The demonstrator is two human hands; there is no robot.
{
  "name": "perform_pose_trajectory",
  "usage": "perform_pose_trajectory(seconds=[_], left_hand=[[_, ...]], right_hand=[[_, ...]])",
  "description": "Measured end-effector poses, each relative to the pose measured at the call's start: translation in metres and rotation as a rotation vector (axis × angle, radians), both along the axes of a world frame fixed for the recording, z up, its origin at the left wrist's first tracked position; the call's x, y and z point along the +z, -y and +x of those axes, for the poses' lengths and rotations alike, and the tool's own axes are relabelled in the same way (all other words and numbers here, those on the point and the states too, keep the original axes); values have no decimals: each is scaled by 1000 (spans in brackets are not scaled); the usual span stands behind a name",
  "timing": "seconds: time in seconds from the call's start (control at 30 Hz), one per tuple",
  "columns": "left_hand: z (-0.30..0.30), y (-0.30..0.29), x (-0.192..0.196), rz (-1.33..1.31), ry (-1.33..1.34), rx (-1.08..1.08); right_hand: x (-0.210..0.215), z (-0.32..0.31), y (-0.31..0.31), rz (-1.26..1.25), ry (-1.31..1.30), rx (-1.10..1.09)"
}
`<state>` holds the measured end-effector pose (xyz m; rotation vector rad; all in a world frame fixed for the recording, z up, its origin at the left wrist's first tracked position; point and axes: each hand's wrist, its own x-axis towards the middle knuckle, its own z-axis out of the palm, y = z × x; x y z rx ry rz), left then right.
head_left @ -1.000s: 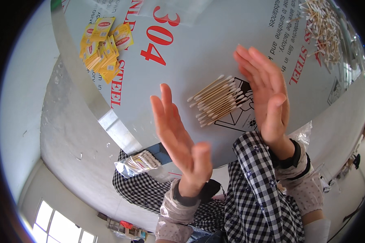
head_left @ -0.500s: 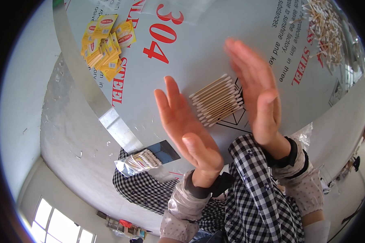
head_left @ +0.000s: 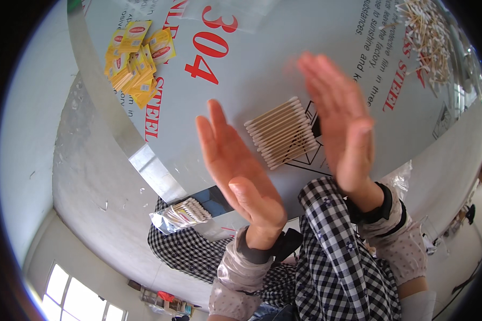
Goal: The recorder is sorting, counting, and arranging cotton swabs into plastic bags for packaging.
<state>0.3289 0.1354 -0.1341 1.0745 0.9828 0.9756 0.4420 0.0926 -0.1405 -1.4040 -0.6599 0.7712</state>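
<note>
A row of wooden cotton swabs with white tips at both ends lies side by side on the film-covered table, between my two hands. To its left, my left hand is held up with fingers stretched out, palm turned toward the swabs. On the other side, my right hand is likewise stretched out, its fingertips blurred by motion. Both hands stand apart from the row and hold nothing. A clear bag of cotton swabs lies at the table's near left edge, beside my left wrist.
Yellow printed cards form a pile at the far left of the table. A large heap of loose cotton swabs spreads at the far right. Crumpled clear plastic shows near my right wrist. Checkered cloth covers my legs.
My left hand has moved slightly left, widening the space between the hands. The swab row now looks more even, with its ends lined up. My right hand has barely shifted.
</note>
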Motion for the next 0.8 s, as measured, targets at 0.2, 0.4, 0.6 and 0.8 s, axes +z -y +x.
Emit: perform_pose_trajectory(seconds=[0.2,0.4,0.6,0.8], left_hand=[[-23,7,-4,714,-844,-440],[-24,12,-13,750,-1262,-690],[-22,12,-13,769,-1288,-676],[-21,12,-13,767,-1273,-675]], right_hand=[[15,43,32,-35,160,-59],[13,31,45,-38,135,-49],[10,30,54,-253,733,217],[8,27,49,-243,817,242]])
